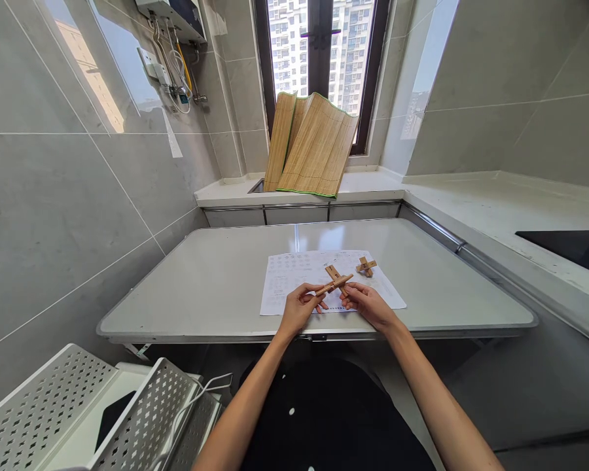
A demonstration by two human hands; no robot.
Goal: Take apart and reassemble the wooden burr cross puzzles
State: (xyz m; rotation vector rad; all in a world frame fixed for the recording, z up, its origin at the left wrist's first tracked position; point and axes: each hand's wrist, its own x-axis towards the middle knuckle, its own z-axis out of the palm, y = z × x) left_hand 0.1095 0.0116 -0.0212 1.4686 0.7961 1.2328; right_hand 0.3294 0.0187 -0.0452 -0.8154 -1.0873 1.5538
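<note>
My left hand (299, 306) and my right hand (368, 305) are both pinched on a small wooden puzzle piece (334, 281), made of crossed sticks, held just above a printed paper sheet (294, 281). The left fingers grip the long stick's left end and the right fingers hold near its right end. A second small wooden cross piece (366, 266) lies on the sheet, just beyond my right hand. The sheet lies on a white table (216, 281).
Folded bamboo mats (309, 145) lean against the window on the back counter. A white counter (495, 203) with a dark cooktop (569, 247) runs along the right. A perforated white rack (103, 412) with a cable stands at lower left. Grey tiled wall lies to the left.
</note>
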